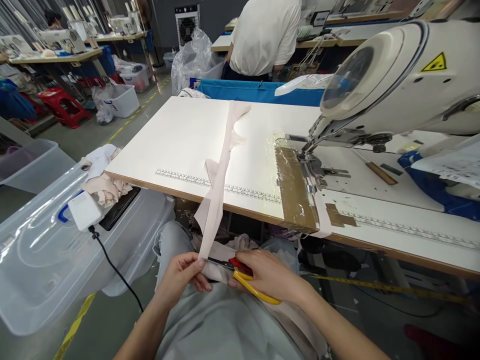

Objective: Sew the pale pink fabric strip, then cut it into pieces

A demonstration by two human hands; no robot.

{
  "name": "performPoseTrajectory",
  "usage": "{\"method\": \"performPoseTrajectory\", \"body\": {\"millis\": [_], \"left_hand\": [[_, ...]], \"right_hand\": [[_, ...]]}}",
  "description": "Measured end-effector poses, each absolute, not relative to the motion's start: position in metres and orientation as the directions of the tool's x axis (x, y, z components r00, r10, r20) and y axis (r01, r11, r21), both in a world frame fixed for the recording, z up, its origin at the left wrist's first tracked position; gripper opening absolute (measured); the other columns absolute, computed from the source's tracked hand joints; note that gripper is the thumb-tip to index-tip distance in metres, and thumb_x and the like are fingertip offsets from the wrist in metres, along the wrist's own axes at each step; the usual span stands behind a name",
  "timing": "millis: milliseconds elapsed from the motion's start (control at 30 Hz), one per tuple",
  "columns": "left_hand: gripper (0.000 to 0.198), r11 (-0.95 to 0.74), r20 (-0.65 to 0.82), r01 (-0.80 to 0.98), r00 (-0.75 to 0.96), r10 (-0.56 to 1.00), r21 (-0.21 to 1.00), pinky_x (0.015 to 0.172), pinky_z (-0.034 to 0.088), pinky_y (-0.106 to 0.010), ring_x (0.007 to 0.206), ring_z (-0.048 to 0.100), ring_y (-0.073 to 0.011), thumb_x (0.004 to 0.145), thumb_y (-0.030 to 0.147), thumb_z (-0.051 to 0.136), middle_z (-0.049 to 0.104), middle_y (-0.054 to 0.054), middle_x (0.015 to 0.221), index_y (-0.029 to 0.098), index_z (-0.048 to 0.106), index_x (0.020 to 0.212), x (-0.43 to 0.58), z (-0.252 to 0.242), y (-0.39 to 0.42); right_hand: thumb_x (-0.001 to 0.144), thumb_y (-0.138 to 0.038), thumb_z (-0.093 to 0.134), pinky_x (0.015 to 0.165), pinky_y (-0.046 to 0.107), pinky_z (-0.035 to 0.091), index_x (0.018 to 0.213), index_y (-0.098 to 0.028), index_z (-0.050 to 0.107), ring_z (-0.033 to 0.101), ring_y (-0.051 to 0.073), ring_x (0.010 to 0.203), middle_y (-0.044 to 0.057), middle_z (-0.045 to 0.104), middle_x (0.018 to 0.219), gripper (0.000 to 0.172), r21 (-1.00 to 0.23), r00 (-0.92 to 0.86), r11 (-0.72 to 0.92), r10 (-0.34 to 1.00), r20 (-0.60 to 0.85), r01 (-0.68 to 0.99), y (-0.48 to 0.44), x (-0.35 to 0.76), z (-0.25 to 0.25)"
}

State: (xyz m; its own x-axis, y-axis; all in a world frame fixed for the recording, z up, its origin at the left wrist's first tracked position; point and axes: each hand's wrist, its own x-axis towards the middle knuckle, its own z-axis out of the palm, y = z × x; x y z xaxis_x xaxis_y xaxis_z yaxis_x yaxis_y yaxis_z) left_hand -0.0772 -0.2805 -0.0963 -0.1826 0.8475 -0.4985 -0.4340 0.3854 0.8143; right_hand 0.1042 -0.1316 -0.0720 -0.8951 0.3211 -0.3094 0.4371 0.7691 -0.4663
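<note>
A long pale pink fabric strip (pixel 221 165) runs from the white sewing table (pixel 180 140) down over its front edge to my lap. My left hand (pixel 180 277) pinches the strip's lower end. My right hand (pixel 266 275) grips yellow and red scissors (pixel 247 277), whose blades point left and meet the strip just beside my left fingers. More pale fabric lies bunched in my lap under both hands.
A white industrial sewing machine (pixel 397 75) stands at the right, its needle area above taped plastic. A clear plastic bin (pixel 45 250) with a white charger and fabric scraps sits at my left. A person in a white shirt (pixel 266 35) stands behind the table.
</note>
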Motion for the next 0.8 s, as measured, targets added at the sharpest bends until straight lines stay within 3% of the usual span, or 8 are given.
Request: {"method": "performPoseTrajectory", "body": {"millis": [600,800], "left_hand": [[0.045,0.384,-0.496,-0.443,-0.170,0.851,0.810,0.046,0.047,-0.020,0.046,0.064,-0.0156,0.070,0.054,0.074,0.066,-0.005,0.049,0.010,0.067,0.077,-0.0797,-0.1008,-0.2790],[0.045,0.389,-0.500,-0.448,-0.161,0.851,0.805,0.046,0.047,-0.019,0.046,0.064,-0.0151,0.068,0.054,0.076,0.066,-0.004,0.049,0.011,0.066,0.077,-0.0824,-0.1004,-0.2783]], "right_hand": [[0.084,-0.044,0.061,0.047,0.025,0.019,0.064,-0.020,0.050,0.055,0.016,0.052,0.000,0.057,0.059,0.034,-0.401,-0.896,0.805,0.347,-0.277,0.436,-0.1337,0.1039,-0.0751],[0.084,-0.051,0.061,0.048,0.026,0.018,0.073,-0.020,0.056,0.060,0.019,0.058,0.002,0.064,0.068,0.033,-0.392,-0.908,0.823,0.331,-0.258,0.411,-0.1345,0.0960,-0.0720]]}}
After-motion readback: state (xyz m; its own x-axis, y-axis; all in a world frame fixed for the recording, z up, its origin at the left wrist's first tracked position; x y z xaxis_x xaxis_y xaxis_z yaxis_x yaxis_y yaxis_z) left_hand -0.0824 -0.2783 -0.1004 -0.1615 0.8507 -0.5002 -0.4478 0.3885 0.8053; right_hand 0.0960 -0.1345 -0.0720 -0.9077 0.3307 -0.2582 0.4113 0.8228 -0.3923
